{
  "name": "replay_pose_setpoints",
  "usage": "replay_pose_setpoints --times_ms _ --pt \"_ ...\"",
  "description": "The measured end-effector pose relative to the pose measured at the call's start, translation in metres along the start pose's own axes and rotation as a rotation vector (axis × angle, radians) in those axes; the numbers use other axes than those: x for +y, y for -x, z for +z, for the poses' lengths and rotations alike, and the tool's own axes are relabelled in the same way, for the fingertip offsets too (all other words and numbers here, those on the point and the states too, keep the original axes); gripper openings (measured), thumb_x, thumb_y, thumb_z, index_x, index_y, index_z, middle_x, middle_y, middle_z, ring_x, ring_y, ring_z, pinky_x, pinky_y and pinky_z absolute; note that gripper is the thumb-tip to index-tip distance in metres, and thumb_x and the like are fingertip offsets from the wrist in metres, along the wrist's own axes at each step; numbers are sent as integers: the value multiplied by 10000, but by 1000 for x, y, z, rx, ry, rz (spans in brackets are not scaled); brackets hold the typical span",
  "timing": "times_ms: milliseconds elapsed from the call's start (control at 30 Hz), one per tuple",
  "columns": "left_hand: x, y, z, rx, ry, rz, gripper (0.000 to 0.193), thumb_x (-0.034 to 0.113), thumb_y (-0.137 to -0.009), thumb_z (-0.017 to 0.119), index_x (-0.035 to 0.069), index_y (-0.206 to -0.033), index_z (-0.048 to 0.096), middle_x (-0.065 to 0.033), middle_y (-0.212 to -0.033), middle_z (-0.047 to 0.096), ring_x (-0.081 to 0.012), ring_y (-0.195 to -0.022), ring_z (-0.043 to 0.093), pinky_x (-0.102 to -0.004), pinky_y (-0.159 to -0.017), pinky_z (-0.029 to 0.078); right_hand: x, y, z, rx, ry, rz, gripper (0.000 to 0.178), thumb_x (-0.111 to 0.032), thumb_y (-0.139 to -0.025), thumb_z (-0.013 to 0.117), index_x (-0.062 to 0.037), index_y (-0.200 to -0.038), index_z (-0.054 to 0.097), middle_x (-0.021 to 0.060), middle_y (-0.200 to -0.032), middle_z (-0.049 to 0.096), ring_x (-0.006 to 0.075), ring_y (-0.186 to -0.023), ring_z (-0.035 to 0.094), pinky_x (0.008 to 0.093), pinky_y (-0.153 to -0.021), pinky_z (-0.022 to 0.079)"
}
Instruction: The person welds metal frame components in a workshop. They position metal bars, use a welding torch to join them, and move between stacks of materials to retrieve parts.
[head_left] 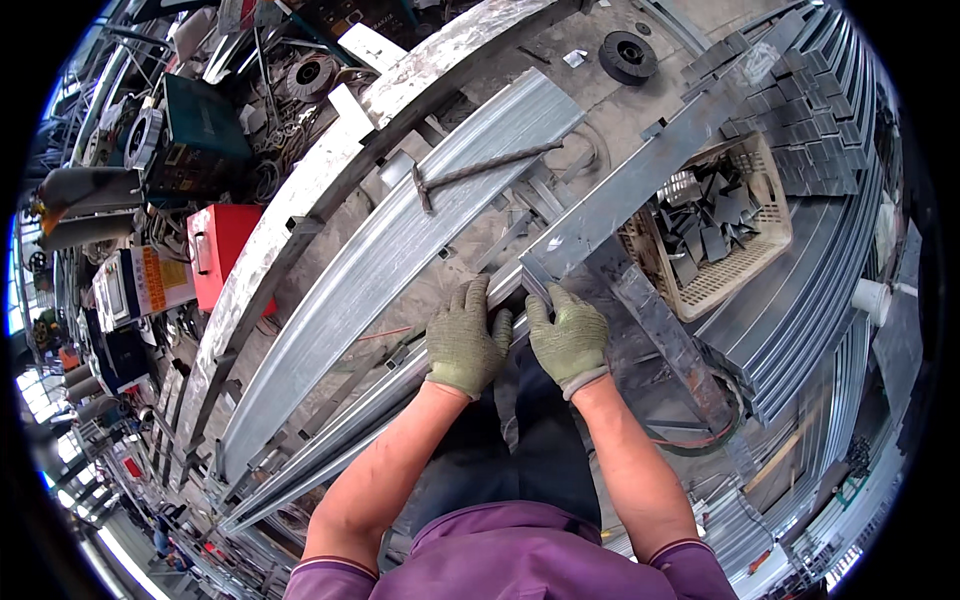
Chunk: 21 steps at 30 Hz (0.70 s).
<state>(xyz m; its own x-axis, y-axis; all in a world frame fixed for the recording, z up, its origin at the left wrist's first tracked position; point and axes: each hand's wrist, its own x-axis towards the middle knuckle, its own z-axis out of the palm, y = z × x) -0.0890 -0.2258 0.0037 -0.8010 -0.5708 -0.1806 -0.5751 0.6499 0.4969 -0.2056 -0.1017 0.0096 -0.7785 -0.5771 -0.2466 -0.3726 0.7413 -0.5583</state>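
Note:
My left hand (463,342), in a greenish work glove, grips the near end of a long galvanized metal channel (375,410) that runs away to the lower left. Its fingers lie over the channel and its thumb points toward the other hand. Also gloved, my right hand (570,338) is closed, thumb and forefinger on a small grey metal bracket (536,273) by the channel's end. The bracket touches or lies close to the corner of a flat steel beam (620,203); which one I cannot tell. The undersides of my fingers are hidden.
Beyond my hands, a bent ribbed steel rod (490,168) lies across a wide galvanized profile (400,255). On the right stand a cream plastic crate (775,225) of metal offcuts and stacked channels (800,340). A white-smeared beam (250,260) and red box (218,250) are left.

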Motion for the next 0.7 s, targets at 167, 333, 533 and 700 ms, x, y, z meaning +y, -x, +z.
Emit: replay_pose_setpoints --times_ms 167,333,533,700 --pt "-1 -2 5 5 -7 49 569 298 -943 693 21 -1425 574 -218 -1305 668 -412 -1130 673 -532 -972 531 3 2 10 78 11 -35 388 -367 -1009 641 -8 -1109 747 220 -985 770 423 -890 732 550 -809 561" --pt "0 -7 -2 33 -11 111 597 294 -940 696 11 -1447 558 -221 -1303 668 -414 -1148 663 -525 -993 522 4 3 15 84 -2 28 414 -385 -1014 641 -6 -1137 752 227 -989 772 432 -909 736 550 -823 561" --pt "-1 -5 3 34 -32 120 581 254 -965 669 -2 -1470 537 -249 -1355 654 -451 -1176 657 -525 -1030 514 8 6 18 101 -126 69 435 -404 -989 685 -21 -1183 754 221 -1040 773 433 -932 736 536 -839 564" --pt "-3 -1 11 47 -41 132 535 220 -999 626 -8 -1474 534 -265 -1399 642 -453 -1198 656 -525 -1031 511 8 6 15 90 -183 64 436 -379 -962 727 -7 -1190 752 224 -1080 767 431 -959 735 514 -844 570"
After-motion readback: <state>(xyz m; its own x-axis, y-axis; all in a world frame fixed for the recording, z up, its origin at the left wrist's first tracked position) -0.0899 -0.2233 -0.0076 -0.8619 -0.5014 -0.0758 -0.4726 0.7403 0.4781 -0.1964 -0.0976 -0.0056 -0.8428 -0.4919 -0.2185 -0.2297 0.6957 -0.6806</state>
